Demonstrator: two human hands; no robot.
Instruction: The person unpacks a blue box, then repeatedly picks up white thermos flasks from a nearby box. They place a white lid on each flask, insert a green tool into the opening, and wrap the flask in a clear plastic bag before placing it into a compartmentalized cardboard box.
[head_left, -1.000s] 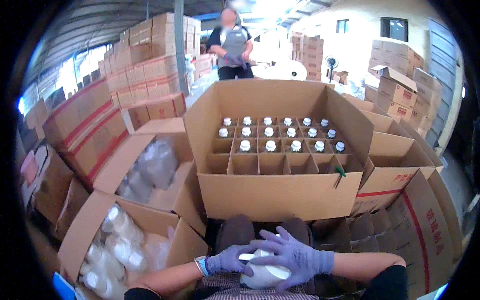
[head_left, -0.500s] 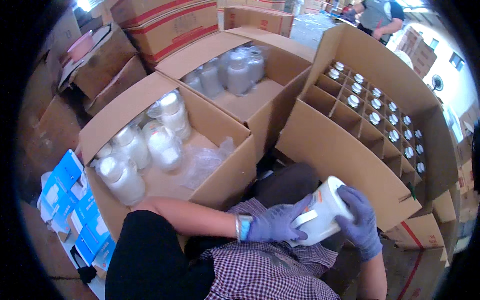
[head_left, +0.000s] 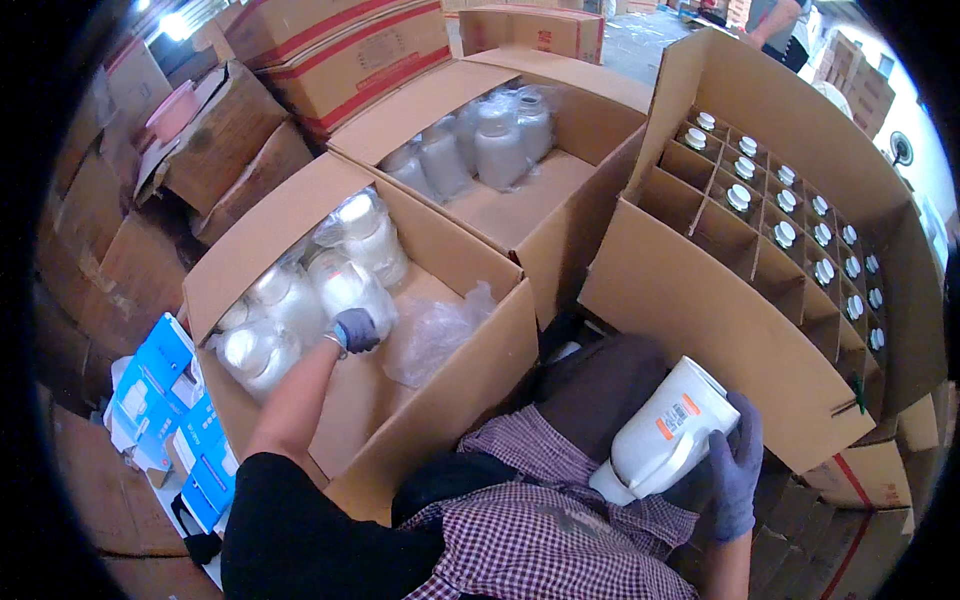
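Note:
A white jug (head_left: pixel 655 435) with a loop handle and orange labels lies tilted over my lap. My right hand (head_left: pixel 737 465), in a purple-grey work glove, is closed around its right-hand end near the handle. My left hand (head_left: pixel 355 331), gloved alike, reaches into the left cardboard box (head_left: pixel 430 425). Its fingers are curled against a plastic-wrapped white container (head_left: pixel 348 285); the fingertips are partly hidden. More wrapped white containers (head_left: pixel 258 352) crowd that box's left side, and a crumpled clear plastic bag (head_left: pixel 430 335) lies on its bottom.
Behind it, another open box (head_left: pixel 575 225) holds several wrapped containers (head_left: pixel 497 150). On the right, a carton with cardboard dividers (head_left: pixel 715 270) holds several upright pieces with pale round tops (head_left: pixel 783 234). Blue printed boxes (head_left: pixel 165 400) lie at left. A person (head_left: pixel 775 25) stands far back.
My left hand has let go of the jug and moved left into the box, onto a wrapped container. The jug stays in my right hand, turned so its handle and labels face up.

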